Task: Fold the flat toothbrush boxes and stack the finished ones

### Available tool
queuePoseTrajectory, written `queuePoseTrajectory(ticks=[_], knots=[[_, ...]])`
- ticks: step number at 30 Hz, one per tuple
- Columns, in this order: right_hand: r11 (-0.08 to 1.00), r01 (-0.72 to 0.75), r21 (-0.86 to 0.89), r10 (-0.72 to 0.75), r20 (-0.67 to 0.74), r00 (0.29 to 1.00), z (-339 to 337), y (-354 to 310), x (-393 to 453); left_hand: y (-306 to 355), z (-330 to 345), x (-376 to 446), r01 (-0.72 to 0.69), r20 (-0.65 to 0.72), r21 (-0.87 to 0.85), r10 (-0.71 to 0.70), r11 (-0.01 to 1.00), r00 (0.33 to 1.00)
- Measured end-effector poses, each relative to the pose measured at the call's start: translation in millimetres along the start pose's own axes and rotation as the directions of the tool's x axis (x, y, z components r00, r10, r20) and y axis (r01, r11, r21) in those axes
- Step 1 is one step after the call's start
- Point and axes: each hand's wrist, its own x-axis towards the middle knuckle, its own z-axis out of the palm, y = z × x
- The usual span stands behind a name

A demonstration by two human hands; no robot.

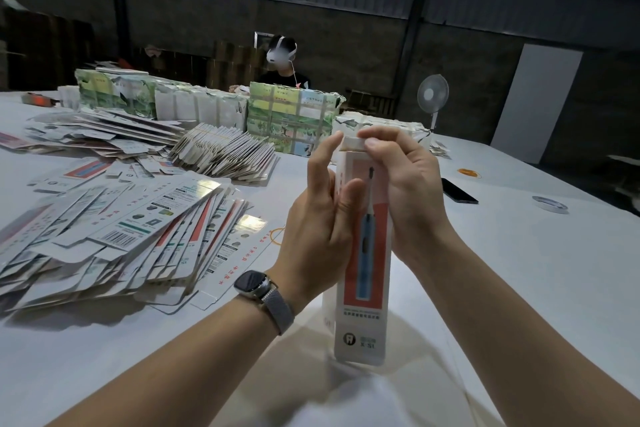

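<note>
I hold one opened-up toothbrush box [363, 274] upright in front of me, white with a red panel and a blue toothbrush picture. My right hand [405, 198] grips its upper part, with thumb and forefinger pinching the top flap. My left hand [322, 215] lies against the box's left side, thumb on the front, forefinger raised to the top edge. A wide heap of flat boxes [114, 232] lies on the table to the left. A second, neater row of flat boxes [225, 152] leans behind it.
Wrapped bundles [291, 118] line the far side of the white table [519, 270], with a person wearing a headset behind them. A black phone [459, 191], a tape roll [550, 204], an orange ring [468, 173] and a standing fan [433, 97] are to the right.
</note>
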Motion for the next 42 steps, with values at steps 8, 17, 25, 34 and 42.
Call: queuePoseTrajectory(ticks=[8, 17, 25, 34, 42], knots=[[0.997, 0.004, 0.073, -0.01, 0.071, 0.997, -3.7, -0.5, 0.9, -0.5, 0.0, -0.1, -0.052, -0.011, -0.009, 0.052, 0.999, 0.999], [0.998, 0.052, 0.025, -0.054, 0.073, 0.996, -3.7, 2.4, -1.5, -1.5, -0.8, -0.2, -0.039, -0.025, -0.076, 0.037, 0.996, 0.999], [0.993, 0.116, -0.003, -0.116, 0.046, 0.992, 6.9, 18.0, -7.1, 0.3, -10.4, 14.1, 0.052, -0.121, -0.275, -0.088, 0.96, 0.989], [0.998, 0.06, 0.003, -0.06, 0.109, 0.992, 0.7, 18.3, -3.4, -2.7, -13.9, 14.7, 0.071, -0.051, -0.249, -0.087, 0.966, 0.995], [0.991, 0.075, -0.11, -0.07, 0.047, 0.996, 1.1, 22.5, -4.2, -3.1, -14.0, 16.2, 0.128, -0.032, -0.284, -0.143, 0.95, 0.989]])
